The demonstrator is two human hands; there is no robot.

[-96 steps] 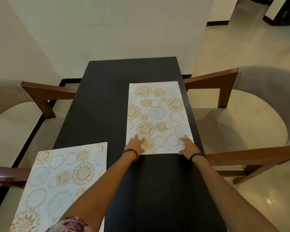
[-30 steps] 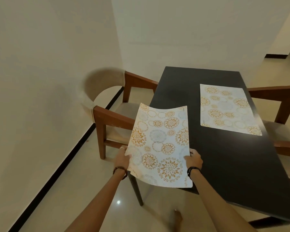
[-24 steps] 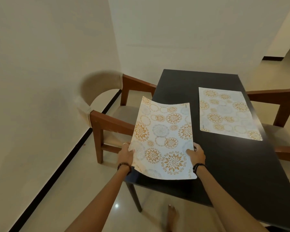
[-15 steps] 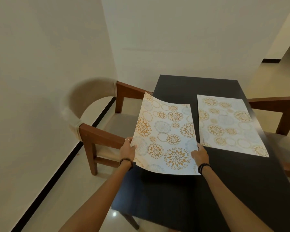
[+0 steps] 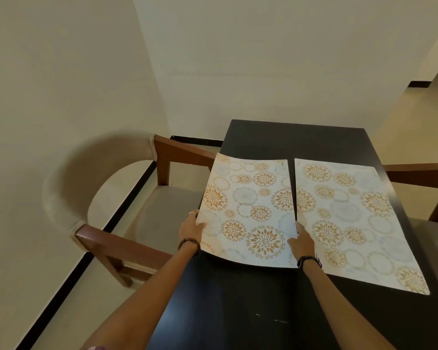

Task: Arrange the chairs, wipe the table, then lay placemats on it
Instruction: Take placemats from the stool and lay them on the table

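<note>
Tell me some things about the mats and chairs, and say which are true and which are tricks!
1. Both hands hold the left mat. True: the left hand and the right hand grip its near edges.
2. The right mat is rolled up. False: it lies flat on the table.
3. The table is white. False: it is dark.
4. A chair stands left of the table. True.
5. The mats are plain. False: they have round flower patterns.
</note>
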